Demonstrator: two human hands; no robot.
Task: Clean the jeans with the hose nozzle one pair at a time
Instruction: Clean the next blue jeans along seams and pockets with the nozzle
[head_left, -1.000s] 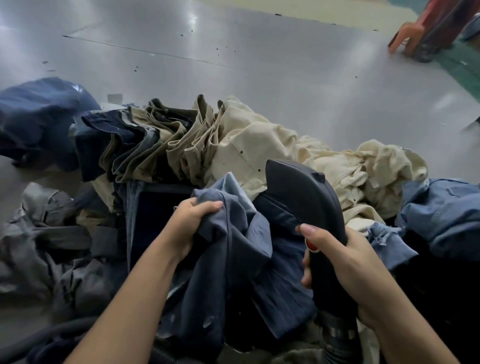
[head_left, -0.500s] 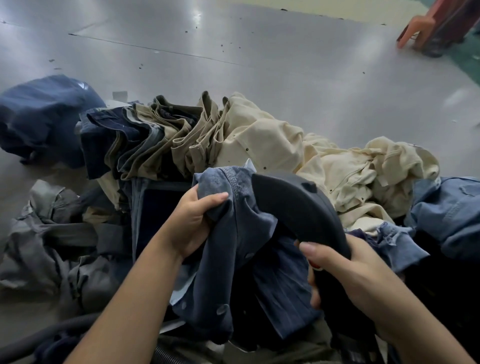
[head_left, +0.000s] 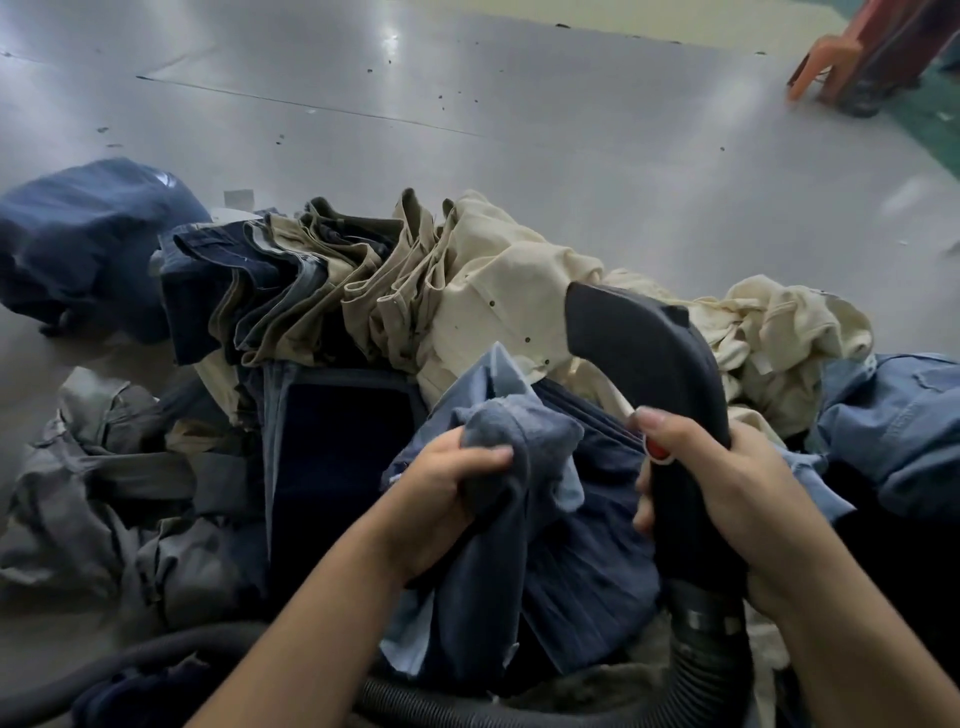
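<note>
My left hand (head_left: 441, 493) grips a bunched fold of a blue pair of jeans (head_left: 519, 545) in front of me. My right hand (head_left: 727, 493) is wrapped round the handle of the dark hose nozzle (head_left: 649, 353), thumb next to its red button (head_left: 658, 451). The nozzle's curved head rises above the blue jeans, its mouth just right of the held fold and over cream fabric. A ribbed hose (head_left: 696, 670) runs down from the nozzle.
Stacked dark blue, khaki and cream jeans (head_left: 363, 291) lie behind. Grey garments (head_left: 104, 493) lie at left, a navy bundle (head_left: 83, 244) far left, light blue jeans (head_left: 893, 415) at right. The grey floor (head_left: 519, 130) stretches beyond; an orange stool (head_left: 826, 62) stands far right.
My left hand has bunched the blue jeans tighter and lower. The nozzle has swung back up and to the right, off the fabric it was pressed into half a second ago.
</note>
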